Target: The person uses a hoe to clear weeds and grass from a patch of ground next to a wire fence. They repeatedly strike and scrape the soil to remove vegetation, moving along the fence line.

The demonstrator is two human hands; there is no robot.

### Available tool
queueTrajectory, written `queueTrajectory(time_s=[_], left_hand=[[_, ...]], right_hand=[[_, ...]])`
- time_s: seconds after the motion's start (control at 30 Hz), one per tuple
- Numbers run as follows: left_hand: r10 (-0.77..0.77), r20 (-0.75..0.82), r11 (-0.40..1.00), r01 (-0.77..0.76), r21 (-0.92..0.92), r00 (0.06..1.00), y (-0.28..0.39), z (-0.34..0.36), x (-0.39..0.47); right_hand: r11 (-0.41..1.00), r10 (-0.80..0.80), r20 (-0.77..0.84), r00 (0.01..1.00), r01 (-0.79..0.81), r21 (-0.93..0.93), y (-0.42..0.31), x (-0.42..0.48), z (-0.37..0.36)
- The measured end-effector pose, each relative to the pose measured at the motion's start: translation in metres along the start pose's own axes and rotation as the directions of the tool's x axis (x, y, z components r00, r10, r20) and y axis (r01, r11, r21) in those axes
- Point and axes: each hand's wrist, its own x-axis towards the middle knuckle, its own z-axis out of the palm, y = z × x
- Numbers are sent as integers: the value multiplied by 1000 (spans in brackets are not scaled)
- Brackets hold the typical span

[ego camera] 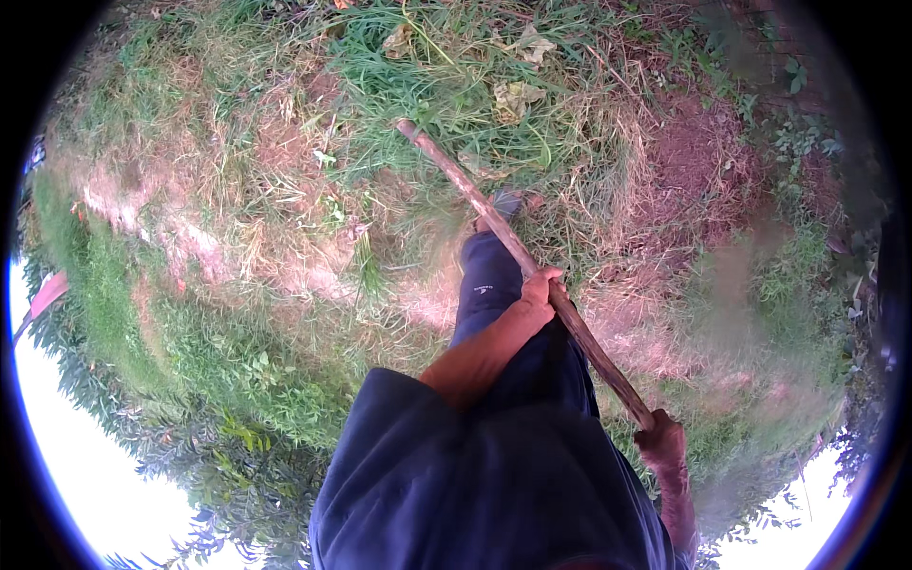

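A long wooden pole (pixel 499 226) runs slantwise across the view, from the grass at upper centre down to the lower right. My left hand (pixel 543 291) is closed around its middle, in front of my dark trousers. At the pole's near end, my right hand (pixel 661 436) grips it beside my right hip. The far end of the pole lies over cut green grass (pixel 377 75); whether a tool head is fixed there is hidden or cannot be told. One foot (pixel 506 203) shows beneath the pole, in a dark shoe or sandal.
Dry and green cut grass covers the reddish soil (pixel 687 157). Wilted leaves (pixel 516 100) lie near the pole's far end. Leafy plants (pixel 249 370) stand at the lower left, and low green plants (pixel 798 142) grow at the right. A pink thing (pixel 48 293) shows at the left rim.
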Motion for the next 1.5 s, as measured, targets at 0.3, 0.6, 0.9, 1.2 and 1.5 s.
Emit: queueTrajectory(time_s=[0.3, 0.6, 0.9, 1.2, 1.5], left_hand=[[347, 12, 907, -332, -260, 938, 59, -48, -12], [342, -212, 918, -374, -135, 915, 51, -92, 25], [363, -289, 930, -362, 59, 886, -234, 29, 27], [328, 26, 940, -323, -110, 944, -271, -31, 33], [227, 2, 854, -198, -481, 974, -199, -129, -20]], right_hand=[[894, -412, 173, 895, 433, -113, -13, 91, 23], [868, -425, 203, 882, 461, -186, -57, 110, 49], [965, -250, 164, 954, 259, -35, 191, 6, 13], [954, -277, 242, 930, 296, -42, 256, 14, 92], [687, -692, 129, 710, 703, -184, 191, 50, 120]])
